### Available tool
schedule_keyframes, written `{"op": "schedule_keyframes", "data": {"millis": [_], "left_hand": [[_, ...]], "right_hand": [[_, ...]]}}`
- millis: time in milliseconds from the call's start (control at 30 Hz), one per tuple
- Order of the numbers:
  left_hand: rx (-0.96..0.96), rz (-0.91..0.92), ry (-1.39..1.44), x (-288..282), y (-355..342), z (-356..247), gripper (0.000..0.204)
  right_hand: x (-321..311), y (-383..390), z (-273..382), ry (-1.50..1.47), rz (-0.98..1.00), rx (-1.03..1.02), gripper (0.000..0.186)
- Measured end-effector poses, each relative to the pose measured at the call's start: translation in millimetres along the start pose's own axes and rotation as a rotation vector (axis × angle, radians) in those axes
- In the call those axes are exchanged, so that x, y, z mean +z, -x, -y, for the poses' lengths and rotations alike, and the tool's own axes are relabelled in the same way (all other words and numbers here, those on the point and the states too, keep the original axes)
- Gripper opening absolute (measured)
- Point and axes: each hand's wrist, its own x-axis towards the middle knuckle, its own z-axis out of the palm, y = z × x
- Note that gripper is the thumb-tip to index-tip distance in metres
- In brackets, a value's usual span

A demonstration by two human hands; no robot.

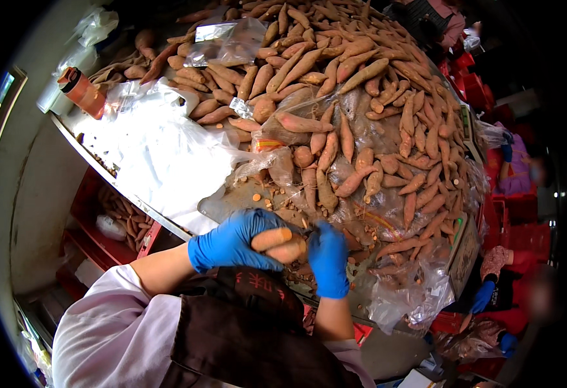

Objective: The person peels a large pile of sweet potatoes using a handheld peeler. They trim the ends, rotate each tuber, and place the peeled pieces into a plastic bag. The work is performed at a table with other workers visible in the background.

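Observation:
My left hand [228, 239], in a blue glove, is wrapped round two sweet potatoes [274, 244] that show cut orange ends. Close on their right, my right hand [329, 265], also gloved in blue, is closed on what looks like a small dark knife [310, 228], partly hidden by the fingers. Beyond both hands, small orange cut bits [256, 196] lie among dirt on the worktop [225, 197]. A large heap of sweet potatoes [374, 64], partly on clear plastic, spreads over the table.
White plastic bags [160, 161] and an orange bottle [83, 94] lie along the left edge. A red crate of sweet potatoes [96, 226] stands below it. Co-workers [516, 161] are at the right among red crates [519, 239], one in blue gloves [482, 297].

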Motion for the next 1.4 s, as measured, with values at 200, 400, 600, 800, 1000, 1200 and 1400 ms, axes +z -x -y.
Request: {"op": "schedule_keyframes", "data": {"millis": [200,400,600,800,1000,1200,1400], "left_hand": [[-0.262,0.12,0.313,-7,3,-2,0.055],[-0.211,-0.36,0.699,-67,55,26,0.082],[-0.283,-0.582,0.561,-96,78,-3,0.081],[-0.145,-0.889,0.686,-113,93,27,0.081],[-0.336,-0.757,0.758,-84,73,21,0.054],[-0.611,-0.667,0.791,-66,63,50,0.041],[-0.516,-0.64,1.218,-71,66,70,0.053]], "right_hand": [[18,7,-54,-0.754,0.244,0.402,0.015],[-1,12,-22,-1.038,0.218,0.611,0.017],[26,8,4,-1.112,0.279,0.413,0.022],[41,-22,40,-1.044,0.24,0.243,0.017],[52,-62,99,-0.85,0.136,-0.204,0.04],[87,-102,109,-0.662,0.418,-0.066,0.042],[95,-95,79,-1.101,0.589,0.231,0.01]]}}
